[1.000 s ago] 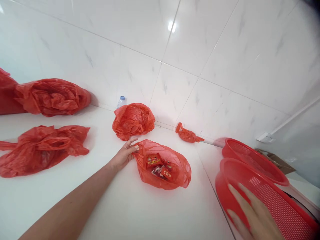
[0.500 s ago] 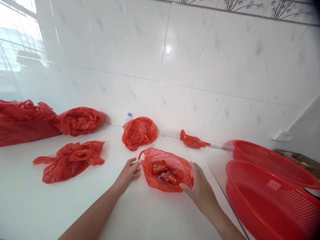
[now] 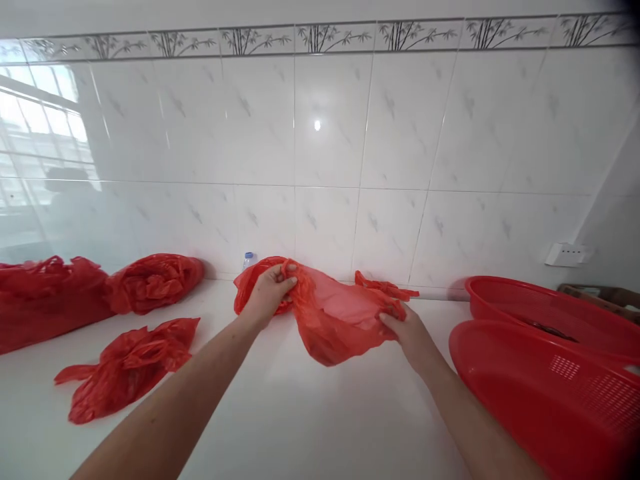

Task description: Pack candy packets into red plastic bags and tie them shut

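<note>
A thin red plastic bag (image 3: 340, 320) hangs stretched between my two hands, its bottom sagging. My left hand (image 3: 273, 290) pinches the bag's upper left corner, by the handle. At the opposite end, my right hand (image 3: 405, 327) grips the gathered upper right edge with the thumb on top. What lies inside the bag is hidden by its near side. Right behind my left hand, a crumpled red bag (image 3: 245, 283) is partly covered. Another small red bag (image 3: 385, 287) lies near the wall behind the held one.
A knotted red bag (image 3: 130, 367) lies on the white table (image 3: 300, 427) at left. Farther left are a rolled red bag (image 3: 155, 283) and a large red bag (image 3: 50, 303). A blue-capped bottle (image 3: 249, 259) stands by the wall. Red plastic baskets (image 3: 500, 373) occupy the right, near a wall socket (image 3: 567, 255).
Both hands have closed on the bag's upper edges and raised it off the table. The packets visible inside before are now out of sight. The view has tilted upward.
</note>
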Demonstrator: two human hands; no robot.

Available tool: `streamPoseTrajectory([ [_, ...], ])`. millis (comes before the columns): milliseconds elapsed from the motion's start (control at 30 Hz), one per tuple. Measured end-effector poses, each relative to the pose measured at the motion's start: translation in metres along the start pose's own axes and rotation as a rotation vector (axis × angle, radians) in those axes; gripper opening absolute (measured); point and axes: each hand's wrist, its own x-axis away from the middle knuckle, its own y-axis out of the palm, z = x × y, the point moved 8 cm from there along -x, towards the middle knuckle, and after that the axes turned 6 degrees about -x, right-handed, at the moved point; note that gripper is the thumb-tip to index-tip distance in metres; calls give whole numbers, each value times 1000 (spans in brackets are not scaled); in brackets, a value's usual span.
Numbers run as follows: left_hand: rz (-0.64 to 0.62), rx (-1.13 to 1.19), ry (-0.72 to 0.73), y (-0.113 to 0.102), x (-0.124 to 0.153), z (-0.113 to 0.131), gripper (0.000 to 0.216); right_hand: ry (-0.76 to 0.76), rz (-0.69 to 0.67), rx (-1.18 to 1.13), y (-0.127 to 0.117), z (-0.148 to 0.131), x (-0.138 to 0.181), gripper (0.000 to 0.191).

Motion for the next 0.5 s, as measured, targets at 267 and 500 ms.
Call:
streamPoseTrajectory([
  [267, 79, -553, 203, -8, -13, 39, 16, -27, 211, 40, -24, -9, -1, 29],
  [500, 145, -596, 154, -24, -6, 38, 15, -98, 178, -106, -4, -28, -14, 24],
])
